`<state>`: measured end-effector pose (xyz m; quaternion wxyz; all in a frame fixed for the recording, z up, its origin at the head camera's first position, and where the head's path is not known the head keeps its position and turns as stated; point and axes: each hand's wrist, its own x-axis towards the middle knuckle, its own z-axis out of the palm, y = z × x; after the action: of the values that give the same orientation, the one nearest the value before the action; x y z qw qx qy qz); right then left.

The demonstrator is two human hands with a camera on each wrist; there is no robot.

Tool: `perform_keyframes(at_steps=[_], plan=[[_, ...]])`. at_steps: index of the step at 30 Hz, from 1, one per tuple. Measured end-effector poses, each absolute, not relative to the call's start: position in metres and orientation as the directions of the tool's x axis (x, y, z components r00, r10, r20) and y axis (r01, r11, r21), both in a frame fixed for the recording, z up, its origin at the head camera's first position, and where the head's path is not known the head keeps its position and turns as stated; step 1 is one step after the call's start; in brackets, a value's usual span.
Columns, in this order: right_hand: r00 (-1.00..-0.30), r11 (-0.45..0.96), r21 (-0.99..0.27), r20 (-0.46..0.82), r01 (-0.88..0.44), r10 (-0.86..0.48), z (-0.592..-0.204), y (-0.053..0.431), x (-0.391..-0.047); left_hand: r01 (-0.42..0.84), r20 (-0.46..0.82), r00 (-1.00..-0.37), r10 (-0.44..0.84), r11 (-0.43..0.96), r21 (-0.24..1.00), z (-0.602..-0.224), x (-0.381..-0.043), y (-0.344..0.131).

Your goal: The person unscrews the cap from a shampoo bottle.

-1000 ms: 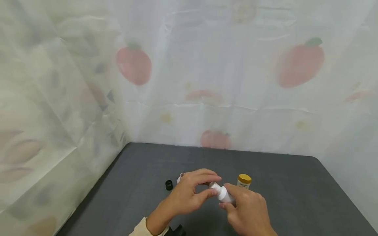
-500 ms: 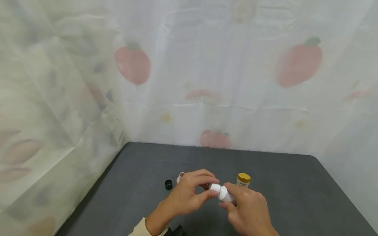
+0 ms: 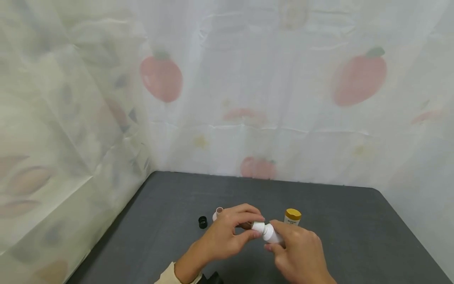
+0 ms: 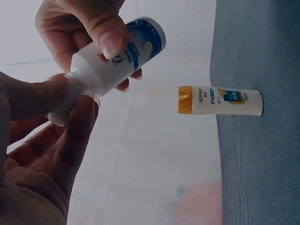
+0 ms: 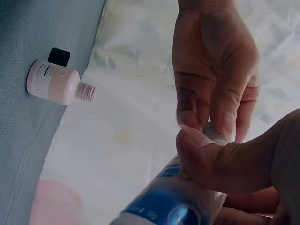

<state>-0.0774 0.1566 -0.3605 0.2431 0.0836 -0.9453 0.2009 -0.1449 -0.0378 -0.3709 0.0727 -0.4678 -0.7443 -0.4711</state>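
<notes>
In the head view my right hand (image 3: 299, 248) grips a small white bottle (image 3: 273, 234) by its body, tilted with its neck toward the left. Its blue-printed label shows in both wrist views. My left hand (image 3: 228, 232) pinches a white cap (image 3: 258, 227) between thumb and fingers at the bottle's neck. Whether the cap sits on the thread cannot be told. In the right wrist view, the left fingers and right thumb mostly hide the cap.
Behind the left hand stands an uncapped pink bottle (image 5: 56, 84), with a black cap (image 3: 202, 222) beside it on the grey table (image 3: 170, 197). A white bottle with a yellow cap (image 4: 220, 101) stands upright behind the right hand. Printed sheets (image 3: 283, 98) enclose the table.
The white cap has turned slightly between my left fingers and lines up more with the bottle's neck. Both hands stay in nearly the same place.
</notes>
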Motion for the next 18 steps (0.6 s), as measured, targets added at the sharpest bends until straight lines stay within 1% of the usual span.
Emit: perform_keyframes(at_steps=[2, 4, 10, 12, 15, 18], plan=[[-0.863, 0.905, -0.337, 0.501, -0.259, -0.061, -0.3608, 0.1561, -0.0767, 0.77, 0.548, -0.553, 0.627, 0.133, 0.624, -0.3712, -0.1457, -0.0379], [-0.859, 0.906, -0.332, 0.508, -0.264, -0.064, -0.3611, 0.1557, -0.076, 0.797, 0.578, -0.531, 0.62, 0.133, 0.59, -0.3728, -0.1467, -0.0376], [-0.847, 0.904, -0.324, 0.526, -0.279, -0.073, -0.3611, 0.1555, -0.075, 0.843, 0.674, -0.467, 0.573, 0.059, 0.534, -0.3764, -0.1481, -0.0345], [-0.846, 0.904, -0.323, 0.527, -0.282, -0.076, -0.361, 0.1558, -0.0749, 0.849, 0.694, -0.456, 0.557, 0.04, 0.526, -0.3765, -0.1483, -0.0337], [-0.855, 0.903, -0.327, 0.513, -0.28, -0.079, -0.3608, 0.1562, -0.0755, 0.839, 0.68, -0.468, 0.565, 0.042, 0.543, -0.3757, -0.1483, -0.0341], [-0.864, 0.902, -0.333, 0.497, -0.274, -0.079, -0.3603, 0.1564, -0.0764, 0.799, 0.611, -0.512, 0.604, 0.075, 0.596, -0.374, -0.1475, -0.0368]])
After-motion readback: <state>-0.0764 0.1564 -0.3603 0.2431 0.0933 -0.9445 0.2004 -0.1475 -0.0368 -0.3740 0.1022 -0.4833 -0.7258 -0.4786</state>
